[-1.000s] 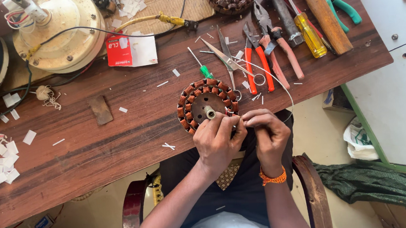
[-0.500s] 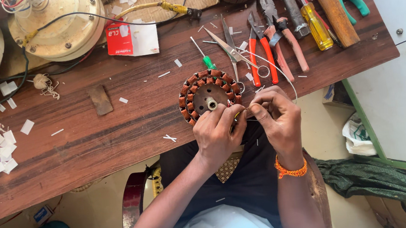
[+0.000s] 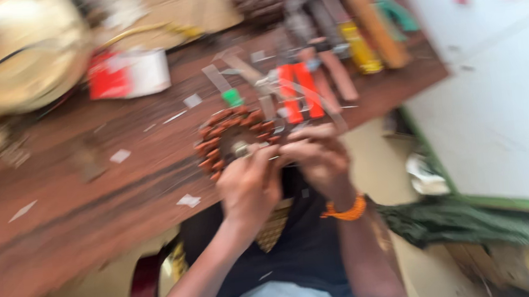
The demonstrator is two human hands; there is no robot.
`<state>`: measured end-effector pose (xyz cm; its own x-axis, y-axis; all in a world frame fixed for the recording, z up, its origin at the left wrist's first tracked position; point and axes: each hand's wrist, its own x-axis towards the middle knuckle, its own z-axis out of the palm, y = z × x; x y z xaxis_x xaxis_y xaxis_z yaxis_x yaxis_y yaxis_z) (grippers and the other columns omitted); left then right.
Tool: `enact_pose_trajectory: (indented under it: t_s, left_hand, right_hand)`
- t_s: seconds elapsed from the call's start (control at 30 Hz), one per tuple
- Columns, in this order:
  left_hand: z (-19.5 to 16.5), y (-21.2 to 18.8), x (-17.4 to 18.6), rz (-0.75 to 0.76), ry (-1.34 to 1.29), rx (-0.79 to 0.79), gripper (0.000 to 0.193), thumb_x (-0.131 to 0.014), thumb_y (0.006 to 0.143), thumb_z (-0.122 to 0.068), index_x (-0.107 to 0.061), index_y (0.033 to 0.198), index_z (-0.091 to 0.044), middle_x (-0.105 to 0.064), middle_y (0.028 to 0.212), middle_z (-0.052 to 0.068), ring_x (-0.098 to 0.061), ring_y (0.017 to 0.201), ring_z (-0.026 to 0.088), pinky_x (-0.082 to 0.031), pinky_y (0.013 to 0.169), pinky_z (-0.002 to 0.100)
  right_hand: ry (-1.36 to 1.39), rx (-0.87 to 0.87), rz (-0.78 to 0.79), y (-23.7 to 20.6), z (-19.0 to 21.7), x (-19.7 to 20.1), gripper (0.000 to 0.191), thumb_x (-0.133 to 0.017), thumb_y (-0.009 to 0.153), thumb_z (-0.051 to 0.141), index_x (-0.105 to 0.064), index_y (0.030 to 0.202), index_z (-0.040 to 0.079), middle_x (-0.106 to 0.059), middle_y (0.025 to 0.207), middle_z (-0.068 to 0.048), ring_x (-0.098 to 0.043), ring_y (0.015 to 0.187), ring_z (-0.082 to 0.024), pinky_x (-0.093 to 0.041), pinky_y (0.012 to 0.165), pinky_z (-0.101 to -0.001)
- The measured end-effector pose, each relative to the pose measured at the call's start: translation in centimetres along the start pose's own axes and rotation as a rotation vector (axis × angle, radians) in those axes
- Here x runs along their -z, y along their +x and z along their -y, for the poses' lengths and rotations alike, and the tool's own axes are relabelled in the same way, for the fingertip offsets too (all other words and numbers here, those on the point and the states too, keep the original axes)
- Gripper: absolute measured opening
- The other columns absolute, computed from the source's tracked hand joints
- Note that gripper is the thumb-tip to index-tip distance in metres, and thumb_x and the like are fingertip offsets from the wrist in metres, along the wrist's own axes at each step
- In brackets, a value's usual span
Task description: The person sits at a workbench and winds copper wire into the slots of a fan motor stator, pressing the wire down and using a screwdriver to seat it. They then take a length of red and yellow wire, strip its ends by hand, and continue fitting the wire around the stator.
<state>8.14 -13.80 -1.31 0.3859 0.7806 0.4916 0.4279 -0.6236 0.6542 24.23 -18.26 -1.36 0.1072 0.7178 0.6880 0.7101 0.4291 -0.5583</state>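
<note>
Brown wooden tabletop (image 3: 63, 233) fills the left and middle of the blurred frame, its near edge running towards the lower left. Nearest, at lower centre, both hands meet at that edge: the left hand (image 3: 248, 184) and the right hand (image 3: 317, 157) (an orange bracelet (image 3: 345, 211) on its wrist) close their fingertips on the near rim of a round copper-wound stator (image 3: 233, 138), which lies just above them at mid-frame; whether they pinch wire, I cannot tell. Beyond it lie orange-handled pliers (image 3: 297, 89) and a red and white box (image 3: 128, 73). Farthest, upper left, sits a pale round housing (image 3: 12, 55).
</note>
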Motion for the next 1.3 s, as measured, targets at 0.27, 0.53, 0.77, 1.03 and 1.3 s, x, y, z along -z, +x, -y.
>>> enact_pose_trajectory:
  t_s: [0.27, 0.53, 0.77, 1.03, 1.3]
  left_hand:
    - [0.6, -0.2, 0.4, 0.101, 0.028, -0.007, 0.016, -0.072, 0.095, -0.010, -0.070, 0.111, -0.011, -0.066, 0.102, 0.008, -0.068, 0.091, 0.031, -0.054, 0.079, 0.041]
    - [1.3, -0.3, 0.8, 0.151, 0.087, -0.032, 0.012, -0.073, 0.099, -0.010, -0.071, 0.111, -0.013, -0.064, 0.100, 0.007, -0.067, 0.089, 0.030, -0.052, 0.075, 0.040]
    - [2.1, -1.0, 0.1, 0.057, 0.154, -0.241, 0.033, -0.074, 0.089, -0.003, -0.072, 0.121, -0.011, -0.071, 0.115, 0.013, -0.071, 0.099, 0.033, -0.058, 0.088, 0.044]
    - [0.9, 0.0, 0.4, 0.106, -0.005, -0.104, 0.024, -0.073, 0.090, -0.006, -0.066, 0.111, -0.016, -0.063, 0.092, 0.004, -0.068, 0.076, 0.027, -0.052, 0.068, 0.040]
    - [-0.2, 0.7, 0.9, 0.122, -0.047, -0.037, 0.018, -0.072, 0.093, -0.012, -0.066, 0.110, -0.014, -0.064, 0.093, 0.005, -0.068, 0.079, 0.028, -0.052, 0.069, 0.041]
  right_hand:
    - [-0.261, 0.333, 0.224, 0.1, -1.6, 3.1, 0.029, -0.069, 0.092, 0.010, -0.072, 0.121, 0.013, -0.069, 0.111, -0.003, -0.067, 0.092, -0.021, -0.058, 0.083, -0.0359]
    - [-0.214, 0.166, 0.227, -0.6, -0.5, 1.8, 0.019, -0.070, 0.102, 0.017, -0.067, 0.118, 0.008, -0.068, 0.106, -0.005, -0.069, 0.091, -0.020, -0.055, 0.074, -0.0315]
    - [0.737, -0.962, 0.474, -0.1, -0.7, 1.8, 0.023, -0.058, 0.103, 0.022, -0.068, 0.106, 0.002, -0.068, 0.091, -0.005, -0.066, 0.078, -0.013, -0.058, 0.065, -0.0293]
    - [-0.006, 0.048, 0.446, 1.7, -0.4, 4.5, 0.036, -0.079, 0.090, 0.019, -0.066, 0.122, 0.005, -0.071, 0.117, -0.010, -0.069, 0.093, -0.022, -0.057, 0.081, -0.0342]
    - [-0.202, 0.400, 0.455, 2.8, -2.2, 4.6, 0.026, -0.073, 0.085, 0.006, -0.073, 0.111, 0.004, -0.075, 0.116, -0.010, -0.071, 0.086, -0.024, -0.057, 0.075, -0.0369]
